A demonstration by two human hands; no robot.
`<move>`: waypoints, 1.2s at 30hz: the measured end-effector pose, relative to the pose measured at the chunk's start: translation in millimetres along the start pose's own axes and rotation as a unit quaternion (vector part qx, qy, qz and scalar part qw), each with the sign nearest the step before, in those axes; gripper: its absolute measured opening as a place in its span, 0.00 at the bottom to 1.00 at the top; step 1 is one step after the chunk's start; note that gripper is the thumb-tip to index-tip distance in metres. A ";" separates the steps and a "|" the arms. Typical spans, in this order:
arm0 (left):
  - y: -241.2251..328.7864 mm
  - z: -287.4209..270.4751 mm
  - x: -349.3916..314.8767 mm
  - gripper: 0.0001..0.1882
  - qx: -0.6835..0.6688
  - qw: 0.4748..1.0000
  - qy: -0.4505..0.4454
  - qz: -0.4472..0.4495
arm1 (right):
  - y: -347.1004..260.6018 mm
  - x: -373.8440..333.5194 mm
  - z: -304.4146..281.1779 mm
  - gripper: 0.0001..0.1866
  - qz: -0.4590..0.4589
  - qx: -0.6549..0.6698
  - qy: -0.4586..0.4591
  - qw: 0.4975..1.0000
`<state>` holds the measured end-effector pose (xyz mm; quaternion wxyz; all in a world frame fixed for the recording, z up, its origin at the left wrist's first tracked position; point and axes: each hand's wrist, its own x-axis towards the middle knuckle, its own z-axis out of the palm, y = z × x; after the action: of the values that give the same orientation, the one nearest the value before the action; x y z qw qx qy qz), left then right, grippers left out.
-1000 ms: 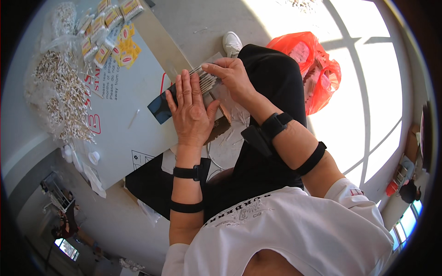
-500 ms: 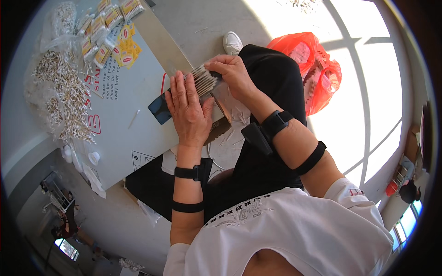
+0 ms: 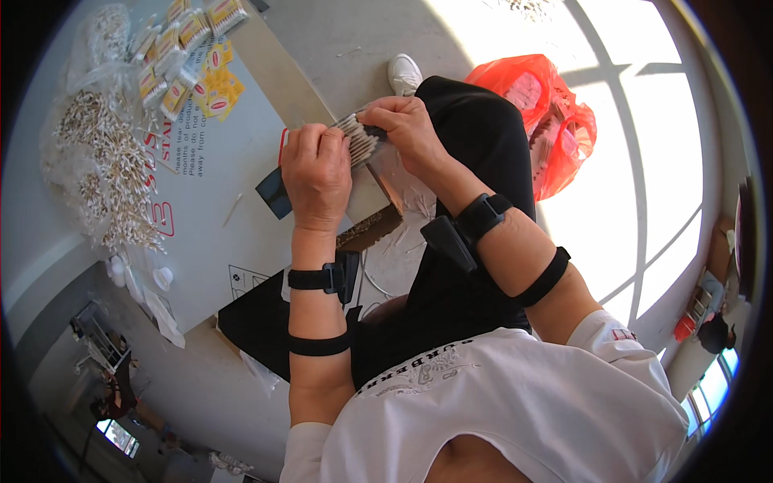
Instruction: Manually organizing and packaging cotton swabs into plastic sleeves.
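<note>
A row of cotton swabs (image 3: 360, 142) lies side by side between my hands, above the near right edge of the carton top. My right hand (image 3: 407, 133) pinches its right end, thumb and forefinger together by a dark piece. At the left end is my left hand (image 3: 317, 177), knuckles up, fingers curled in against the swabs; the fingertips are hidden. A dark blue glossy sheet (image 3: 274, 193) sticks out left of my left hand. One loose swab (image 3: 233, 209) lies farther left on the printed carton top (image 3: 201, 241).
A clear bag of many loose swabs (image 3: 101, 173) fills the far left. Beside it are filled swab packs (image 3: 193, 30) and yellow cards (image 3: 216, 84). A red plastic bag (image 3: 555, 121) stands on the floor right of my knee. Below the carton edge, more swabs (image 3: 419, 201) lie scattered.
My left hand, flat with fingers stretched over the swabs before, has drawn slightly left and curled its fingers at their left end. The right hand keeps its pinch nearly unmoved.
</note>
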<state>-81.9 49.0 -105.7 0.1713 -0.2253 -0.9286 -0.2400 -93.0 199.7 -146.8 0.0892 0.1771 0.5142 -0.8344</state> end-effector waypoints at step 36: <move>10.6 -4.4 -46.0 0.45 0.158 0.957 -0.138 -0.202 | 5.3 2.9 -0.1 0.09 0.028 -0.010 -0.014 0.999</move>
<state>-37.1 39.5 -117.8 0.0232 -0.0344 -0.9954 -0.0865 -94.0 197.5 -152.3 0.1217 0.1791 0.5159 -0.8288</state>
